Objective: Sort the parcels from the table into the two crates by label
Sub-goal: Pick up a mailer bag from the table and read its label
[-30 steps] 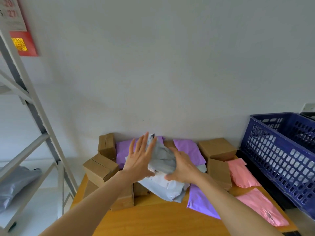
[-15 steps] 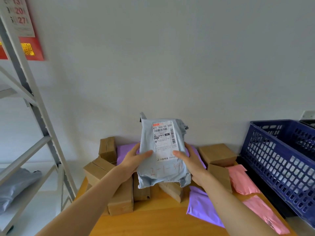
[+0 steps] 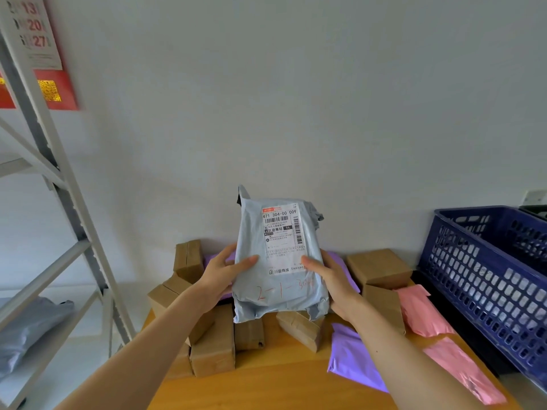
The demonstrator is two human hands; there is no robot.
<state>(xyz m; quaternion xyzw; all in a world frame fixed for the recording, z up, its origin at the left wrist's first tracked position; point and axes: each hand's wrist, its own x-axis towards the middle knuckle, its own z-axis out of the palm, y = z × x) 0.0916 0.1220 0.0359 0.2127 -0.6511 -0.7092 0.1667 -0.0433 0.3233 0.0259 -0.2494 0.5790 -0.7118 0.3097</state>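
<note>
At the frame's left edge a rack (image 3: 71,202) is seen, a grey bag (image 3: 26,329) lying on its lower shelf; a calendar (image 3: 32,34) hangs in the upper left. The table (image 3: 281,386) fills the lower centre, its left edge near the rack's leg. Brown boxes (image 3: 213,350) are piled on its far left part. Just right of them, the left hand (image 3: 220,279) is clamped on the left edge of the grey parcel (image 3: 278,291), thumb laid on the front. The parcel is held upright above the boxes, in the centre of the frame, its label (image 3: 281,232) turned to the camera, with wall (image 3: 296,99) behind and above it. Its right edge is gripped by the right hand (image 3: 334,285), thumb likewise in front. Lower right, a purple mailer (image 3: 349,359) and pink mailers (image 3: 420,315) are laid flat on the table. The blue crate (image 3: 488,279) is set just beside the table's right side, at the frame's right edge.
</note>
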